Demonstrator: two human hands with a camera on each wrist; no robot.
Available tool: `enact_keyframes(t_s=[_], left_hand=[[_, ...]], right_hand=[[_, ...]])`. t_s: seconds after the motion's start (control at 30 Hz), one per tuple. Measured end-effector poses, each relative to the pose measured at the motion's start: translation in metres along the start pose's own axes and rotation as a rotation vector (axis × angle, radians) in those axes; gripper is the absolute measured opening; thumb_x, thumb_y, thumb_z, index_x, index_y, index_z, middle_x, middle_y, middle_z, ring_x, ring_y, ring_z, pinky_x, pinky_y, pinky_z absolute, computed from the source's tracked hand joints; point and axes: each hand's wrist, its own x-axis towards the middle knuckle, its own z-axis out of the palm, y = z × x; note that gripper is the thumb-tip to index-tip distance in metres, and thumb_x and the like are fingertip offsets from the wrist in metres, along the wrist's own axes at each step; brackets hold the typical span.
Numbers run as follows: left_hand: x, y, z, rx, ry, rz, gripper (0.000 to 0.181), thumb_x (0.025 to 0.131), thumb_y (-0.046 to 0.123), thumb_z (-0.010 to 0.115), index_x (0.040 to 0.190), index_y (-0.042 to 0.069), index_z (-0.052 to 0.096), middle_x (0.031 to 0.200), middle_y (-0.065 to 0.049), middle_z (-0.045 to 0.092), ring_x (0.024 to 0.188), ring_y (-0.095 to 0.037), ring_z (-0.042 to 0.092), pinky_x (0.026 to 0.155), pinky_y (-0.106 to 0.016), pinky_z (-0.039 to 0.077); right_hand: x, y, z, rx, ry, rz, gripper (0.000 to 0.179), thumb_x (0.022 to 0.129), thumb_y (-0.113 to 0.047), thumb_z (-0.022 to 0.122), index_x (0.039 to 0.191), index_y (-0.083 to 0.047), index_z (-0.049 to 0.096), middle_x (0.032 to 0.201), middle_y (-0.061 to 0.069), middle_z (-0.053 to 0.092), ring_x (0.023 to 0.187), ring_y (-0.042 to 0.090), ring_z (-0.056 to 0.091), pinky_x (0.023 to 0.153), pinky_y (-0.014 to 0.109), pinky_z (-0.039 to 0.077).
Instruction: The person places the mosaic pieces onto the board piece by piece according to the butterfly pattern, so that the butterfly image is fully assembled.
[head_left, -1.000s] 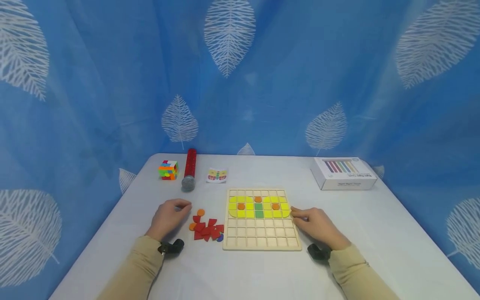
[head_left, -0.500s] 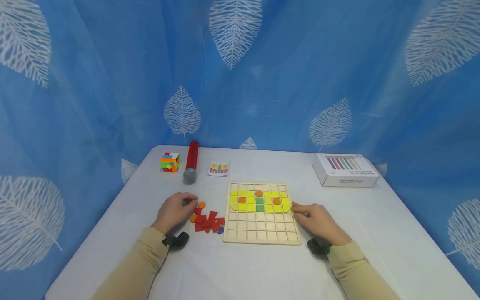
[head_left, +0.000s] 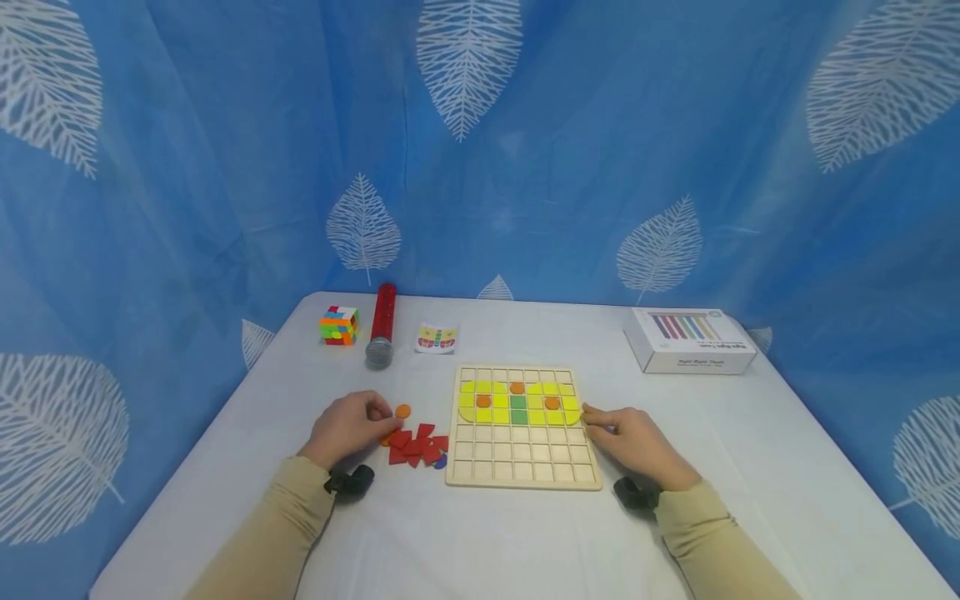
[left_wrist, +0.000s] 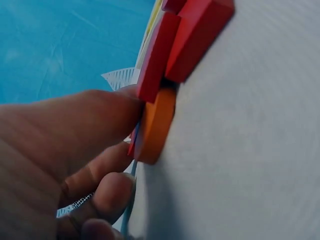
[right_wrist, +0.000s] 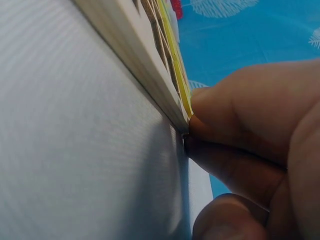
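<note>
My left hand (head_left: 351, 427) reaches into the left of a loose pile of red wooden pieces (head_left: 422, 443). Its thumb and forefinger pinch a red piece (left_wrist: 132, 144), of which only a sliver shows in the left wrist view. An orange disc (left_wrist: 156, 129) lies right beside the thumb, and another orange disc (head_left: 402, 411) sits just beyond the fingertips. My right hand (head_left: 637, 446) grips the right edge of the wooden grid board (head_left: 517, 482) between thumb and fingers. Yellow pieces (head_left: 483, 415), green squares (head_left: 519, 410) and orange discs fill part of the board's upper half.
Behind the pile lies a small pattern card (head_left: 437, 338). A red microphone (head_left: 382, 325) and a colourful puzzle cube (head_left: 340, 326) stand at the back left. A white box (head_left: 690, 342) occupies the back right, before a blue curtain (head_left: 525, 167).
My left hand has moved right to the pile, and its fingers have come together on a red piece. My right hand stays at the board's edge. The head view has tilted slightly.
</note>
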Motion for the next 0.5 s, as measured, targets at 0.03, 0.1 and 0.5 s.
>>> enact_keyframes(t_s=[0.03,0.1,0.5], left_hand=[[-0.0003,-0.0001,0.0003,0.0,-0.001,0.003,0.034,0.084,0.039,0.084,0.102,0.015,0.067,0.089,-0.001,0.065,0.079,-0.019,0.06,0.07,-0.032,0.053],[-0.0006,-0.0003,0.0009,0.003,0.0,0.005,0.034,0.084,0.04,0.084,0.102,0.015,0.068,0.088,-0.001,0.065,0.079,-0.019,0.06,0.07,-0.032,0.052],[-0.0039,0.0027,-0.0005,0.018,-0.007,0.02,0.039,0.081,0.043,0.086,0.102,0.014,0.069,0.086,0.0,0.065,0.078,-0.018,0.06,0.068,-0.03,0.053]], right_hand=[[0.0,0.0001,0.0001,0.0,-0.001,0.002,0.039,0.099,-0.027,0.066,0.134,-0.01,0.068,0.146,0.007,0.059,0.142,0.04,0.046,0.114,0.059,0.037],[-0.0002,0.0005,-0.0001,-0.004,-0.002,-0.008,0.039,0.1,-0.027,0.065,0.134,-0.01,0.067,0.146,0.008,0.059,0.142,0.04,0.046,0.114,0.06,0.037],[-0.0013,0.0014,-0.0003,-0.008,0.001,-0.003,0.04,0.1,-0.028,0.065,0.135,-0.009,0.067,0.146,0.006,0.06,0.142,0.041,0.046,0.114,0.06,0.037]])
